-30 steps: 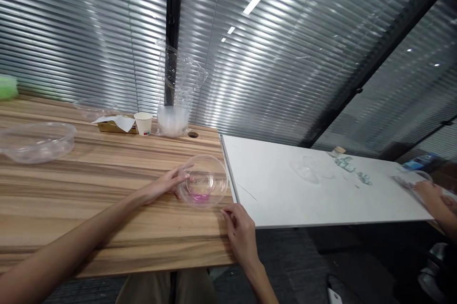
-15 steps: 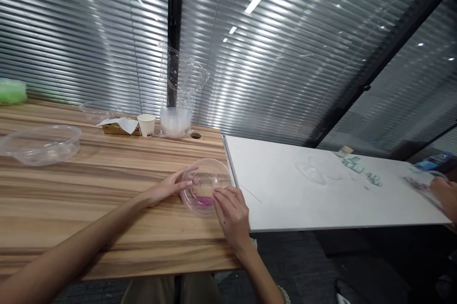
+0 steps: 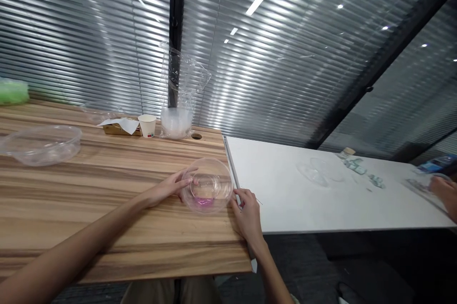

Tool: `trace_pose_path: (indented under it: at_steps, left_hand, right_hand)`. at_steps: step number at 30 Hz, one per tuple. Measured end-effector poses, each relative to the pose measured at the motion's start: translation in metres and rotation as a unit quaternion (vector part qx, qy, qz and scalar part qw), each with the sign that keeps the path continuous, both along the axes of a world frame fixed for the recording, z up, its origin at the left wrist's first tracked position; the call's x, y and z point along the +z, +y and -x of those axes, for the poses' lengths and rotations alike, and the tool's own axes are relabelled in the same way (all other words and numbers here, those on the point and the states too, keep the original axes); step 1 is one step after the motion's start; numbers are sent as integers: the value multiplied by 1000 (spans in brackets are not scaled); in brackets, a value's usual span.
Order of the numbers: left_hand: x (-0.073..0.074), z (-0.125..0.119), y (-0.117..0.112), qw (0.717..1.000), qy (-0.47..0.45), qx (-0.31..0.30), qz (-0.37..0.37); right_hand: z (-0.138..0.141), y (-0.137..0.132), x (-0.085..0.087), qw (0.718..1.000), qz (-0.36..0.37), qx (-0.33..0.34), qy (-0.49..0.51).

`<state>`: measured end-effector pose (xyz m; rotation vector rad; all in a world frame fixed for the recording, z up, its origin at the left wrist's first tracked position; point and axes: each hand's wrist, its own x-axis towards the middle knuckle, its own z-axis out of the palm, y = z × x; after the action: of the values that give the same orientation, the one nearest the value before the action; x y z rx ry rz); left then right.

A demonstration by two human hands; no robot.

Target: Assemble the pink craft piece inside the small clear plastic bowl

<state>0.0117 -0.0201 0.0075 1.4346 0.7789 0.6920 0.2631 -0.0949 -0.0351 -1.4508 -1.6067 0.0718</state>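
A round clear plastic bowl stands on the wooden table near its right edge. A small bright pink-purple patch shows at the bowl's base; I cannot make out what it is. My left hand grips the bowl's left side, some fingers seen through the clear plastic. At the right side of the rim, my right hand has curled fingers, with the fingertips against the bowl's edge. What lies behind those fingers is partly hidden.
Wooden table meets a white table. Behind are a paper cup, a tissue box and bagged bowls. More clear containers lie left. Another person's hand is at far right.
My right hand has moved right, from over the bowl's lower right part to its right rim. The left hand and the bowl have stayed nearly in place.
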Motion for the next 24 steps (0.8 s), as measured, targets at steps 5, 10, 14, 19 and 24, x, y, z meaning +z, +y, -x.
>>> trace_pose_path:
  at_steps: [5, 10, 14, 19, 24]
  left_hand:
    - [-4, 3, 7, 996, -63, 21, 52]
    - [-3, 5, 7, 997, -56, 23, 57]
    - [-2, 5, 6, 998, -36, 27, 36]
    - [-4, 4, 8, 999, -35, 26, 15]
    - [-3, 4, 7, 999, -36, 17, 17]
  right_hand:
    - [-6, 14, -7, 1000, 17, 22, 1]
    - [-7, 24, -6, 999, 14, 41, -23]
    - [-6, 23, -7, 998, 9, 41, -52]
    - [-2, 16, -5, 999, -7, 19, -46]
    - [1, 8, 6, 995, -88, 33, -36]
